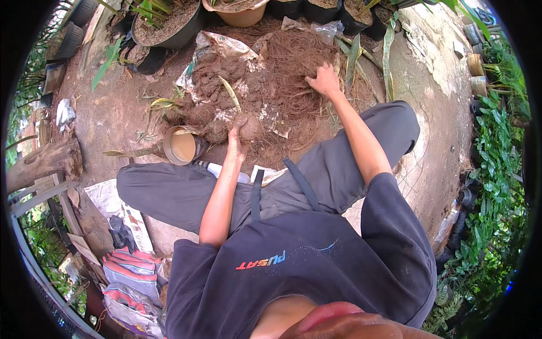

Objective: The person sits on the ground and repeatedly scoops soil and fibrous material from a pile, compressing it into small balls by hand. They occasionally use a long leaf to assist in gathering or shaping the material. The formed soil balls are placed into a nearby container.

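My left hand (237, 140) is wrapped around a brown ball of soil and fibre (251, 129), held low in front of my lap. A single pale-edged snake plant leaf (231, 94) rises from that ball. Further off to the right, my right hand (326, 82) reaches into a heap of brown stringy fibre (291, 59), its fingers curled down on the strands and their tips partly hidden. Dark moist soil (220, 73) lies left of the fibre on a spread-out sack (217, 40). Another fibre-wrapped ball (215, 131) rests just left of my left hand.
A container of murky brown liquid (183, 148) stands by my left knee. Potted plants in a dark pot (169, 28) and an orange-brown pot (236, 14) line the far side. Long snake plant leaves (388, 59) lie right of the fibre. A log (48, 164) is at the left.
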Action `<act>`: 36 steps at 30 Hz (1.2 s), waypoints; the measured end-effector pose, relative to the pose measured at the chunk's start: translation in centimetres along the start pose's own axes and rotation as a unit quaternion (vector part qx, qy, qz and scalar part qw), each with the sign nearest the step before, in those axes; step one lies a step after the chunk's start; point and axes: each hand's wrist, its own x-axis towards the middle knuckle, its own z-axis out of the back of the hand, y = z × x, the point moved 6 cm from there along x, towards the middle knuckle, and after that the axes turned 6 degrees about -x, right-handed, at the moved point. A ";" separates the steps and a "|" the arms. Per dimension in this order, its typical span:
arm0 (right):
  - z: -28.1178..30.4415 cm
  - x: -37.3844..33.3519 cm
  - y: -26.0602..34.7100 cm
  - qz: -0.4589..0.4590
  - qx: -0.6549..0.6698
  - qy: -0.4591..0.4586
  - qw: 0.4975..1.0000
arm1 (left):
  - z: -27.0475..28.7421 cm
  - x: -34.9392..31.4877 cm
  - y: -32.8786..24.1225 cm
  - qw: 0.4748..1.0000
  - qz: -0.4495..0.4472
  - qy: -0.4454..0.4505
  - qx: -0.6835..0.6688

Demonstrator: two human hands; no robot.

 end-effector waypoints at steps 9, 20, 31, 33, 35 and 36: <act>4.9 1.0 -1.7 -0.035 0.540 0.001 0.841 | -1.3 -0.9 -0.9 0.999 -0.010 -0.018 -0.026; 5.3 2.3 -4.0 -0.185 0.862 0.018 0.472 | -0.2 0.2 -0.7 0.999 0.001 -0.016 -0.030; 8.8 3.4 -4.0 -0.057 0.615 -0.088 0.781 | -0.5 0.2 -1.3 0.998 0.002 -0.015 -0.054; 7.7 3.6 -3.8 -0.067 0.349 -0.045 0.933 | -0.5 0.2 -1.5 0.998 -0.009 -0.021 -0.051; 4.9 3.2 -2.6 -0.001 0.269 -0.057 0.962 | -0.4 0.4 -1.3 0.998 0.003 -0.031 -0.056; 4.2 2.4 -2.2 0.024 0.203 -0.084 0.975 | -0.4 0.5 -1.2 0.998 0.008 -0.037 -0.059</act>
